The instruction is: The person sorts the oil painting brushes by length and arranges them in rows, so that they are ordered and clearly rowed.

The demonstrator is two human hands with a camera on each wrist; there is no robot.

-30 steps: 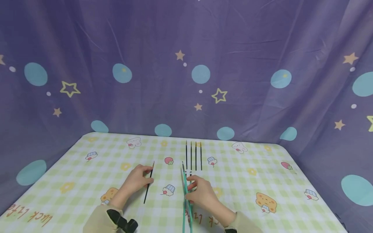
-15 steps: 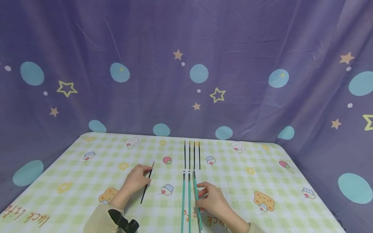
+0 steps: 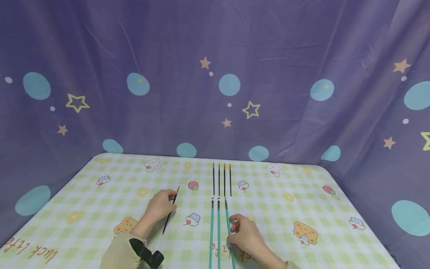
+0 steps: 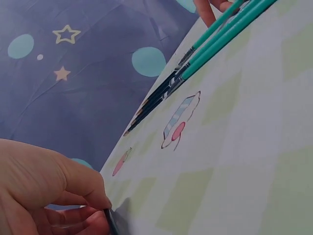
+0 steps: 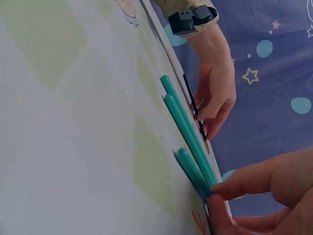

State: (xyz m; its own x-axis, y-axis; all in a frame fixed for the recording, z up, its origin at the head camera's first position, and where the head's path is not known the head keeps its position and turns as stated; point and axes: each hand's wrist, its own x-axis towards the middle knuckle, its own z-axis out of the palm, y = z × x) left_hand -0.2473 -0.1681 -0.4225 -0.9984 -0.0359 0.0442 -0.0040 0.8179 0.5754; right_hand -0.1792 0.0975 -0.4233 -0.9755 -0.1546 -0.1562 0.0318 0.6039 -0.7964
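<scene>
In the head view my left hand pinches a thin black paintbrush, its tip pointing away and slightly right. Only a short piece of that black handle shows in the left wrist view. My right hand holds a teal-handled paintbrush between thumb and fingers, bristle end away from me and slightly tilted left. In the right wrist view its rounded end lies at the tablecloth. Left of it, two more teal paintbrushes lie side by side, apart from each other.
Beyond the teal brushes, several thin black paintbrushes lie parallel in a row, tips away. A checked, cartoon-printed cloth covers the table. Behind its far edge hangs a purple curtain with stars and dots.
My right hand has moved right, parting the crossed teal brushes; the one it holds now lies spaced beside the other two. My left hand keeps its black brush nearly still.
</scene>
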